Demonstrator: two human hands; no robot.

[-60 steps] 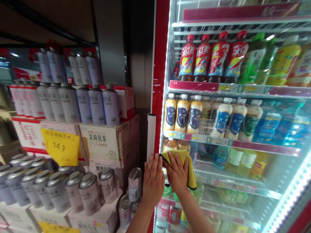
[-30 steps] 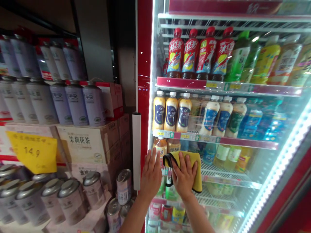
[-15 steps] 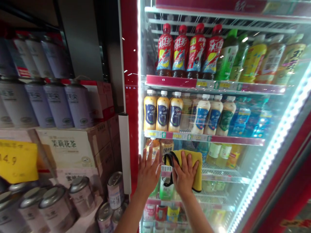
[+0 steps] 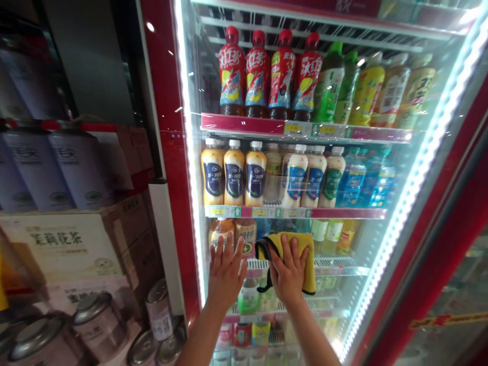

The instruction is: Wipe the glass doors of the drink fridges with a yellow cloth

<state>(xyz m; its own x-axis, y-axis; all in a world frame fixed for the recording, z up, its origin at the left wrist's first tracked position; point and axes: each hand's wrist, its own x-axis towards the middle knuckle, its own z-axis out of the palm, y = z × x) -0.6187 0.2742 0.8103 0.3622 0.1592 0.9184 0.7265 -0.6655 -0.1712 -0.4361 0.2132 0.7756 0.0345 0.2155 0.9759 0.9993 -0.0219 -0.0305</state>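
Note:
My left hand [image 4: 226, 267] is open, fingers spread, against the glass door of a lit drinks cooler. Behind its fingertips stand two bottles with pale labels, one of them an amber-coloured bottle [image 4: 221, 233]. To its right, my right hand [image 4: 286, 272] holds a yellow cleaning cloth [image 4: 309, 262] with black edging, pressing it to the glass under spread fingers. A black loop of the cloth's edge hangs at its left side. Whatever the palm covers is hidden.
Bottles with red caps [image 4: 232, 76] line an upper shelf; milk-tea bottles [image 4: 213, 175] stand below. The cooler's red frame [image 4: 168, 127] borders purple canisters [image 4: 78, 168], a pale carton [image 4: 57, 244] and metal-lidded tins [image 4: 97, 320] on the left. A bright light strip [image 4: 412, 168] runs along the right.
The view has shifted to the right, so the cooler and shelves appear further left. Relative to the glass, both hands and the cloth have moved right.

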